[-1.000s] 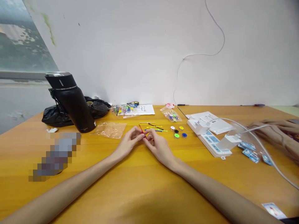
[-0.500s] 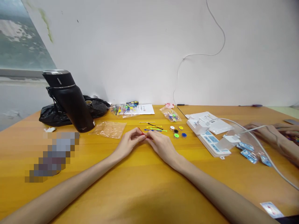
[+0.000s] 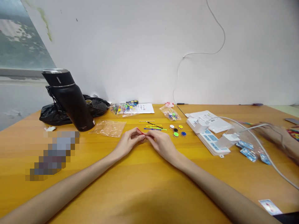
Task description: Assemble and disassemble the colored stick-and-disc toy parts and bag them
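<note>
Over the middle of the table, both my hands meet at a thin red plastic piece (image 3: 140,132). My left hand (image 3: 129,140) pinches it between thumb and fingers. My right hand (image 3: 161,142) has its thumb and fingertips closed at the piece's right end. Most of its shape is hidden by my fingers. Just beyond my fingertips lie several thin plastic arrows: a blue arrow (image 3: 152,129), a yellow arrow (image 3: 154,125), a black one, a green one and a white one. Right of them are small round discs, among them a green disc (image 3: 176,134) and a yellow disc (image 3: 180,127).
At left stand a black bottle (image 3: 72,102), a black plastic bag (image 3: 52,115) and a clear bag (image 3: 111,128). Bagged parts (image 3: 171,114) lie near the wall. A power strip (image 3: 210,143) with cables lies at right, beside blue-white packets (image 3: 248,154) and another person's hand (image 3: 268,132).
My hands stay nearly still, with the red piece held between them. At the far right, the other person's hands have shifted, and colourful thin pieces show there more clearly.
</note>
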`<state>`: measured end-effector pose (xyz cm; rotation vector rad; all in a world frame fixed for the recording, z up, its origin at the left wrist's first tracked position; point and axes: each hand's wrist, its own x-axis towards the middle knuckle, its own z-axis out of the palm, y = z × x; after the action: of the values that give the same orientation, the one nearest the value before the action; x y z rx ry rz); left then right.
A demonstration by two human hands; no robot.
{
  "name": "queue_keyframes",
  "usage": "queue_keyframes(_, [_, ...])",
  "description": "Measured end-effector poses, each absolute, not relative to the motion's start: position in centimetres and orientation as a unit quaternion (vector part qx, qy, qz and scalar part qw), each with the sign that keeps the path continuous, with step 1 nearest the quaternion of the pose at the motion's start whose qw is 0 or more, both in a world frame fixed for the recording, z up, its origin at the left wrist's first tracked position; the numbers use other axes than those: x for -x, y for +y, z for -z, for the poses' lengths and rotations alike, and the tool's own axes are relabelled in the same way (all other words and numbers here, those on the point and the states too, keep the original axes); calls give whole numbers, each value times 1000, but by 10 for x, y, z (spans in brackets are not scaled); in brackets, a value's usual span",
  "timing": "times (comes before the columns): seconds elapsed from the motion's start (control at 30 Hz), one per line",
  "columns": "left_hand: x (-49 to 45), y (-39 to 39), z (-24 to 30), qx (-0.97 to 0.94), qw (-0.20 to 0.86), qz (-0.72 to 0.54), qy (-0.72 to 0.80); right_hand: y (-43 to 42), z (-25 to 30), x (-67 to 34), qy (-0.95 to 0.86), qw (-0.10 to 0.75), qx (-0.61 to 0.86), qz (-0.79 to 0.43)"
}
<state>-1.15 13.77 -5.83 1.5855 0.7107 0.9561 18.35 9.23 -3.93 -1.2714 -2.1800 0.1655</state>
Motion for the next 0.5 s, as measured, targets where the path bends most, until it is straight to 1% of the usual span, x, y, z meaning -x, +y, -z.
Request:
queue_keyframes(0.13, [11, 136, 56, -680, 525, -419, 295, 93, 43, -177, -737, 411, 464, -269])
queue_keyframes(0.23, [10, 136, 56, -665, 550, -417, 286, 96, 48, -173, -663, 460, 437, -397])
queue_keyframes(0.3, [9, 137, 56, -655, 565, -413, 284, 97, 50, -172, -639, 472, 419, -440])
queue_keyframes(0.37, [9, 137, 56, -654, 573, -409, 277, 98, 50, -173, -636, 476, 401, -456])
queue_keyframes(0.5, [9, 135, 54, -654, 601, -387, 246, 100, 45, -178, -643, 443, 370, -503])
